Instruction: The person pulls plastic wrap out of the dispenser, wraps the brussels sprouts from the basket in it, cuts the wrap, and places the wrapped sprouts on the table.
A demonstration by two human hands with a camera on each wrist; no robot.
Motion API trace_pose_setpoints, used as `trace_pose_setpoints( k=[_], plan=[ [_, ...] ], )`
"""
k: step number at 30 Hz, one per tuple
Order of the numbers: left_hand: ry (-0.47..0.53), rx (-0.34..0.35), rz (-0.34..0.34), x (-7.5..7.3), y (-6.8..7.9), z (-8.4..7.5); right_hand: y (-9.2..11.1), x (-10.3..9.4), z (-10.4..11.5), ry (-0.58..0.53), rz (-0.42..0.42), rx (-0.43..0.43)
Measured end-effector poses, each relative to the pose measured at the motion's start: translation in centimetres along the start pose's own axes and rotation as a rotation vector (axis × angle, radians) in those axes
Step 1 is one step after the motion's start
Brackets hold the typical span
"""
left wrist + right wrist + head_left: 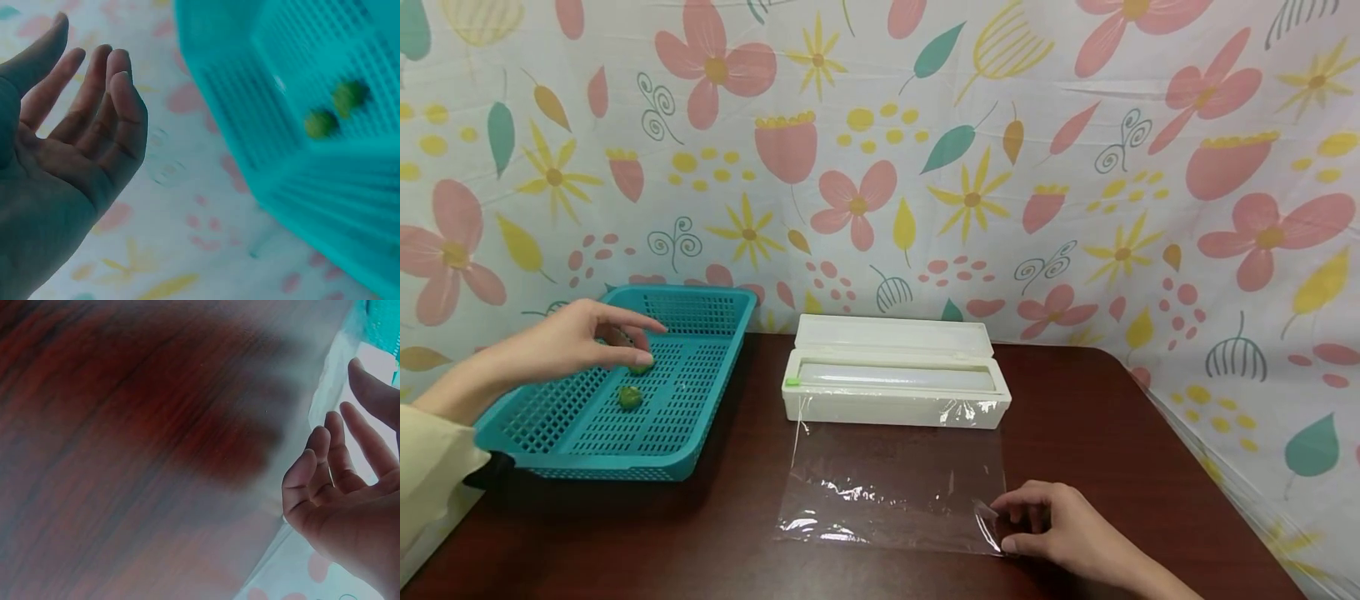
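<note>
My left hand (598, 337) hovers over a teal slotted plastic basket (715, 425), fingers loosely bent and holding nothing. Two small green round fruits (630, 397) lie in the basket; the left hand partly hides the farther one in the head view. In the left wrist view the fruits (322, 124) sit apart from the fingers. Clear cling film (895, 492) stretches from a white dispenser box (895, 408) over the table. My right hand (1060, 529) is at the film's near right corner, which is slightly raised by the fingertips; thumb and fingers stand apart in the right wrist view.
The dispenser's lid (891, 333) stands raised at the back, with a film roll (895, 377) inside and a small green piece (792, 382) at its left end. Under everything is a dark wooden table (1075, 417). A flower-patterned cloth (880, 167) hangs behind.
</note>
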State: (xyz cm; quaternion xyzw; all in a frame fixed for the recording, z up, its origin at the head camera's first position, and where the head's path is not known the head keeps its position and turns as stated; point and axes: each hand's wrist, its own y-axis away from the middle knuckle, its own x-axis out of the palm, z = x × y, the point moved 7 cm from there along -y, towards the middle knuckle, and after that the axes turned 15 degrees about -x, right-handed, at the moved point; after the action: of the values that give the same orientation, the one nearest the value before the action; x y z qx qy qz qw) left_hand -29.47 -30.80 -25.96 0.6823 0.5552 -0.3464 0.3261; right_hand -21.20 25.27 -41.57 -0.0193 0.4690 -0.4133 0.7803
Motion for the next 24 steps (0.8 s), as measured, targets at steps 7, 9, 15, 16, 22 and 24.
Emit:
trace_pose_setpoints(
  k=[7,9,15,16,22,24],
  plan=[
    [-0.083,-0.055,0.073,0.1,-2.6,4.8,-0.1,0.0,-0.1,0.005,0.027,0.012],
    [-0.108,-0.067,0.096,0.3,-3.1,6.0,-0.1,0.0,-0.1,0.015,0.034,0.015],
    [-0.176,-0.077,0.144,1.4,-4.5,8.0,0.1,0.2,-0.3,0.045,0.056,-0.017],
    [-0.188,-0.081,0.149,1.6,-4.7,8.2,0.1,0.3,-0.3,0.045,0.061,-0.022],
    [-0.272,-0.078,0.181,2.4,-5.7,8.6,0.1,0.5,-0.6,0.035,0.075,-0.014],
    [-0.305,-0.066,0.198,2.6,-6.0,8.6,0.1,0.5,-0.6,0.033,0.078,-0.001]
  ],
)
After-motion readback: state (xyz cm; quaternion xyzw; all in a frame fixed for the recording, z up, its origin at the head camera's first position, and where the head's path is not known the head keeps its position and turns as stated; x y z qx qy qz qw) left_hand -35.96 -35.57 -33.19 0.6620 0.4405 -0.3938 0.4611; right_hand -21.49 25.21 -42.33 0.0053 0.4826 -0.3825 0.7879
